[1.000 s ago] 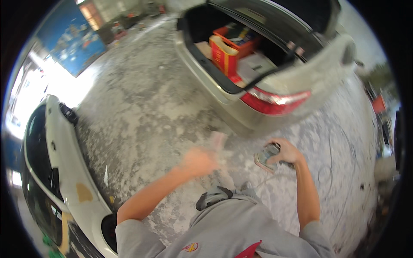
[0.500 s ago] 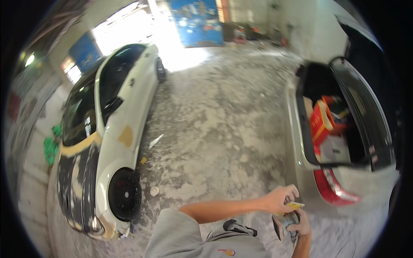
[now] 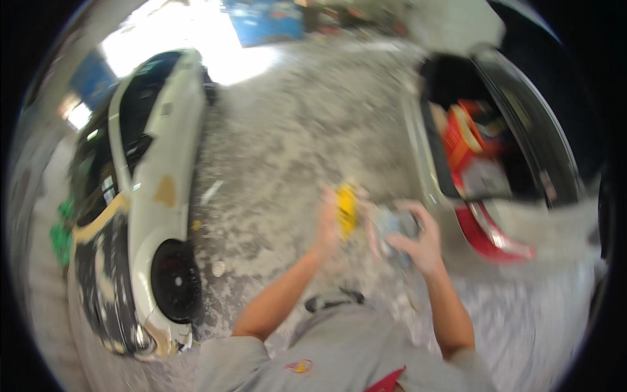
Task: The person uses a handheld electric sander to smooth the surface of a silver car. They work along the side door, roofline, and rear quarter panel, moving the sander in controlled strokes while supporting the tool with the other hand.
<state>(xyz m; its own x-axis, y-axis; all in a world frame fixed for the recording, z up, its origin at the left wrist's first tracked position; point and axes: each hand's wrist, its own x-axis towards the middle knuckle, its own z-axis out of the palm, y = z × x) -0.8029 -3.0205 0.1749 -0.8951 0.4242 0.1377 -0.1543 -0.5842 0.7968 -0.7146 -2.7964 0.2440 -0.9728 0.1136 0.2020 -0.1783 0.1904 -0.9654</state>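
Observation:
In front of my body, my left hand (image 3: 326, 225) holds a thin yellow sheet with dark marks (image 3: 347, 212), turned toward the right hand. To its right, my right hand (image 3: 423, 240) is wrapped round a blue-grey, block-like tool (image 3: 394, 230) with its thumb across the near side. The tool's left side shows a flat, pinkish edge. Both hands are smeared by motion, so the tool's exact kind is unclear. A small gap separates the sheet from the tool.
A white car (image 3: 160, 137) with sanded and filler patches stands on the left. At right, a silver car (image 3: 509, 228) has its tailgate raised over a red-orange box (image 3: 462, 140). Between them lies a blotchy concrete floor (image 3: 281, 130). A blue panel (image 3: 264, 23) stands by the bright doorway.
Both hands have moved up and to the left, away from the silver car's rear. They have come apart, and the yellow sheet is now upright in my left hand. The view has shifted.

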